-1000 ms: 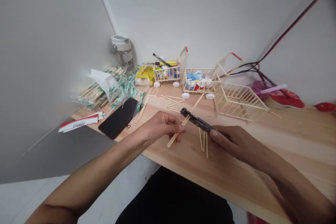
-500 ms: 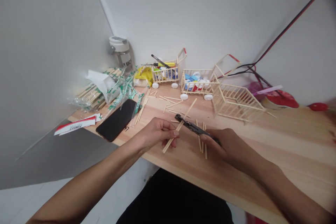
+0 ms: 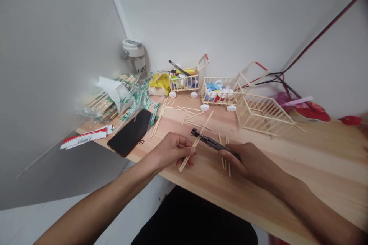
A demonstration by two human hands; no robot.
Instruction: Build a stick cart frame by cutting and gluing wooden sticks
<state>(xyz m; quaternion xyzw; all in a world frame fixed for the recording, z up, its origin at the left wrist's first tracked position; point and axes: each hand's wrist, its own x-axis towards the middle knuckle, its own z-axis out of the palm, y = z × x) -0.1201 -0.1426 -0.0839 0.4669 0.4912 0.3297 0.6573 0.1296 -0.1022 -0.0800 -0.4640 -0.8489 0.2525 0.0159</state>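
My left hand (image 3: 172,151) pinches a long thin wooden stick (image 3: 188,155) near one end, and the stick's far part rises across the table. My right hand (image 3: 247,160) grips a dark metal hand cutter or pliers (image 3: 211,143), whose tip points left. The stick crosses the tool near its jaws, and I cannot tell if the jaws close on it. A few loose sticks (image 3: 225,157) lie under and beside my right hand on the pale wooden table (image 3: 273,168).
A black phone (image 3: 129,133) lies left of my hands, beside bagged sticks (image 3: 100,109). Loose sticks lie near two wheeled stick carts (image 3: 184,82) (image 3: 221,93) holding bottle caps, and a stick railing frame (image 3: 264,116). Dark cables (image 3: 313,34) run along the wall at right.
The view has shifted slightly. Both hands have come a little lower in the picture, with the cutter and stick still held, and the tool now lies more nearly level.
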